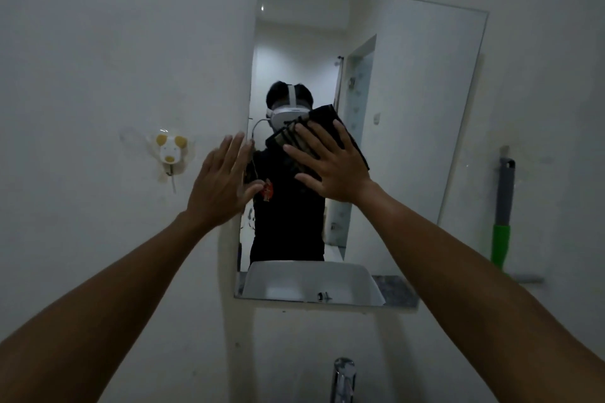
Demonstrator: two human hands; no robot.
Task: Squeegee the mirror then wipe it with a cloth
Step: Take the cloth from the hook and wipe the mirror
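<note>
White bathroom wall carries the frameless mirror (409,108); on its lower middle the right hand (330,167) presses a dark cloth (327,127) flat, fingers spread; the left hand (222,180) lies open, holding nothing, at the mirror's left edge; a grey and green squeegee (502,216) hangs right of the mirror; a hook (170,154) left; a tap (343,379) below.

Bare forearms; reflection shows black shirt (288,222), white headset (288,113).
</note>
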